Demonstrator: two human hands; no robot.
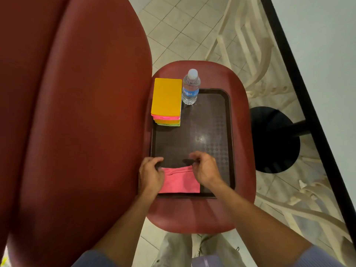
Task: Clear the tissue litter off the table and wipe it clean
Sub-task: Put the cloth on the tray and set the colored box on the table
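Tiled floor (173, 31) in pale squares, white chair frames (250, 45) on the right, black pedestal base (273, 139) beside the small red seat (192, 214) that carries everything. Large red padded surface (77, 112) fills the left half; its edges are cut off by the frame.

Dark tray (212, 122) lies on the red seat. Pink cloth (181, 182) sits at the tray's near edge, flat, far edge bunched into a ridge.

Left hand (150, 174): fingers curled, gripping the cloth's far-left corner; thumb side overlaps the tray rim. Right hand (206, 170): fingers curled down, pinching the cloth's far-right corner. Both hands clenched on fabric, not released. Fingertips themselves are tucked under, so exact contact points are hard to make out; a dark blur sits at each fingertip cluster, can't tell whether shadow or something held.

Stack of coloured boxes (166, 97), yellow on top with pink and green layers below, stands at the tray's far-left corner. Water bottle (190, 87) upright, touching or just beside the stack, at the tray's far edge; label text is unreadable.

Cloth's left edge is hidden under the left hand. Both forearms enter from the bottom; bluish sleeves (317, 257) cut off. Grey trousers (173, 251) and a shoe show below the seat, partly blocked.
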